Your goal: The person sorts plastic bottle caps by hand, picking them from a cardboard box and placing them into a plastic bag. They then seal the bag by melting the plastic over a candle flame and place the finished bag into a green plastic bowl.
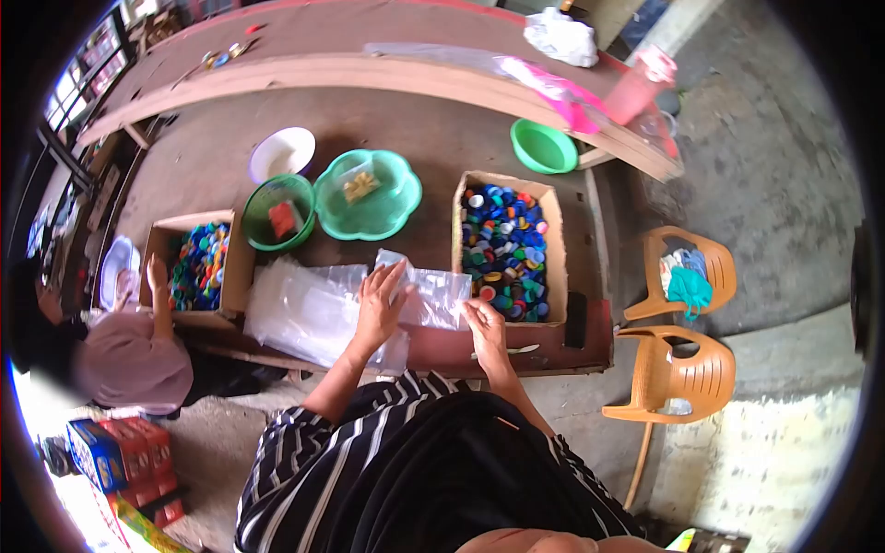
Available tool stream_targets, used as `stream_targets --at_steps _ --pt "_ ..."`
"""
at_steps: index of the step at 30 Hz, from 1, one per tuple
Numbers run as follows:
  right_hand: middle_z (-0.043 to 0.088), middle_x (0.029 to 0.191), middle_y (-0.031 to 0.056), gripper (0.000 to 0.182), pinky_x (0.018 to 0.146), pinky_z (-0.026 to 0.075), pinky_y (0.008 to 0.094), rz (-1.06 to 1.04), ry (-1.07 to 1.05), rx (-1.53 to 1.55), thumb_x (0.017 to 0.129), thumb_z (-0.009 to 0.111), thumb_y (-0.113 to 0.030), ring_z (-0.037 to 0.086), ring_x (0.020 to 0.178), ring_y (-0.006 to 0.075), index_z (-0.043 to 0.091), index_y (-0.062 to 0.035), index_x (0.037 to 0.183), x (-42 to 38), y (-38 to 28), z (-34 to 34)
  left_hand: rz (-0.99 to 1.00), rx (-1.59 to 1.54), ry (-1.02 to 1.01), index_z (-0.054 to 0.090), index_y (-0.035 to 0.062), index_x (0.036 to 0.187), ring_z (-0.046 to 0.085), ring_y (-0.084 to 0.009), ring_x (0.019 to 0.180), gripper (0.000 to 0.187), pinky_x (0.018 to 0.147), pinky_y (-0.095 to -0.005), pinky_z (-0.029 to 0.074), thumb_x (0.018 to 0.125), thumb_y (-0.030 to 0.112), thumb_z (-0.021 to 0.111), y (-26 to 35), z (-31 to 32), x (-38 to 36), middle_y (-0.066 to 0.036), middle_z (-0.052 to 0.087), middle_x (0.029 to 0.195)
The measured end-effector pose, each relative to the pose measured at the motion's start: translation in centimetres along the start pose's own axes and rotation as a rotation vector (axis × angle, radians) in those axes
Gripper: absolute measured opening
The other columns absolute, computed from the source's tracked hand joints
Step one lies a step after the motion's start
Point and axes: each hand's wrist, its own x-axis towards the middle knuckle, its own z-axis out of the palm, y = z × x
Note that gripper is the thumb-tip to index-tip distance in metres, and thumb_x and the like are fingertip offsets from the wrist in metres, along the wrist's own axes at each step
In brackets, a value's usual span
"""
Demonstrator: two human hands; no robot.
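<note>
A clear plastic bag (pixel 437 297) lies on the table in front of me. My left hand (pixel 380 302) rests over its left part, fingers stretched out. At the bag's right edge, my right hand (pixel 486 330) pinches the plastic between thumb and fingers. Beneath and left of my left hand spreads a pile of clear plastic bags (pixel 297 309). Just beyond my right hand stands a cardboard box (pixel 558 241) full of colourful bottle caps (pixel 502 241). A thin pale strip (pixel 510 351) lies near my right wrist.
Behind the bags stand a scalloped green basin (pixel 392 217), a green basket (pixel 267 241) and a white bowl (pixel 286 147). On the left, a person (pixel 138 355) reaches to another cap-filled box (pixel 230 304). Orange chairs (pixel 678 369) stand right; a raised plank (pixel 304 78) crosses behind.
</note>
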Motion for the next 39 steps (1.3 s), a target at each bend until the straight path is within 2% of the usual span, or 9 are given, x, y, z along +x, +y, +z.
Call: stream_targets --at_steps 3,8,12,19,23,28,32,35,39 --pt "0.063 0.086 -0.002 0.008 0.077 0.042 0.0203 0.06 0.039 0.119 0.095 0.064 -0.01 0.055 0.082 0.0034 0.065 -0.0021 0.096 -0.8 -1.5 -3.7 0.081 0.01 0.089 0.058 0.0018 0.113 0.052 -0.0384 0.102 0.044 0.093 -0.0484 0.04 0.077 0.014 0.078 5.5 1.1 0.3 -0.018 0.057 0.109" --pt "0.063 0.085 0.0 0.004 0.073 0.047 0.0232 -0.023 -0.002 0.002 0.09 0.063 0.0 0.057 0.08 0.0052 0.061 -0.0021 0.093 -2.1 -3.0 -8.2 0.199 -0.137 -0.108 0.054 -0.0013 0.097 0.057 -0.0286 0.076 0.038 0.07 -0.0405 0.049 0.079 0.02 0.08 12.4 5.5 -1.2 -0.014 0.058 0.084" --pt "0.062 0.083 0.0021 0.009 0.073 0.048 0.0258 -0.092 -0.112 -0.188 0.084 0.064 0.004 0.058 0.08 0.0075 0.059 -0.0001 0.09 -2.8 -1.8 -9.9 -0.011 -0.326 -0.238 0.055 -0.0057 0.093 0.063 -0.0283 0.06 0.04 0.057 -0.0384 0.049 0.082 0.025 0.079 14.3 8.8 -1.5 -0.017 0.062 0.071" --pt "0.063 0.083 0.0011 0.008 0.069 0.048 0.0264 0.014 -0.21 -0.044 0.087 0.069 -0.004 0.056 0.076 0.0062 0.061 -0.0017 0.088 -1.2 -2.7 -12.5 -0.189 -0.292 -0.287 0.057 -0.0048 0.084 0.061 -0.0306 0.059 0.032 0.057 -0.0396 0.046 0.081 0.02 0.078 14.5 9.7 -0.5 -0.02 0.061 0.068" --pt "0.055 0.073 -0.0021 0.013 0.06 0.042 0.0222 -0.03 0.014 -0.018 0.085 0.072 -0.004 0.049 0.066 0.0059 0.061 -0.0039 0.089 1.0 -3.0 -14.1 -0.131 -0.21 -0.13 0.056 -0.0014 0.081 0.062 -0.0254 0.058 0.022 0.055 -0.0371 0.047 0.077 0.01 0.075 14.2 9.5 -0.1 -0.014 0.06 0.063" --pt "0.054 0.075 0.0005 0.017 0.059 0.043 0.0247 -0.15 -0.022 -0.284 0.082 0.073 -0.003 0.047 0.066 0.0073 0.059 -0.002 0.092 3.2 -1.5 -13.8 -0.132 -0.055 -0.016 0.059 0.0037 0.081 0.064 -0.0313 0.072 0.009 0.06 -0.0419 0.051 0.076 -0.002 0.065 14.7 9.3 0.6 -0.012 0.061 0.099" --pt "0.058 0.082 -0.0005 0.019 0.069 0.046 0.0228 -0.072 -0.308 -0.281 0.085 0.075 -0.008 0.054 0.077 0.0066 0.061 -0.0038 0.098 5.1 -1.4 -12.3 0.05 0.08 -0.035 0.068 0.0076 0.071 0.064 -0.028 0.091 0.015 0.074 -0.0393 0.053 0.07 -0.005 0.061 13.7 7.3 1.5 -0.003 0.064 0.106" --pt "0.066 0.096 0.0045 0.019 0.081 0.051 0.0264 0.145 -0.555 -0.249 0.093 0.068 -0.014 0.061 0.089 0.0109 0.062 -0.0014 0.106 7.0 -1.6 -12.4 0.085 0.165 -0.024 0.075 0.0095 0.083 0.065 -0.0283 0.093 0.025 0.078 -0.0376 0.054 0.071 -0.005 0.06 11.4 6.6 1.7 -0.004 0.069 0.109" --pt "0.069 0.102 0.0071 0.022 0.081 0.052 0.0289 0.097 -0.393 -0.518 0.094 0.066 -0.021 0.065 0.089 0.0134 0.065 -0.0031 0.107 11.6 0.6 -14.1 -0.024 0.124 0.033 0.075 0.0066 0.098 0.065 -0.0302 0.095 0.033 0.083 -0.038 0.053 0.072 -0.006 0.058 10.2 5.7 2.1 -0.007 0.07 0.109"
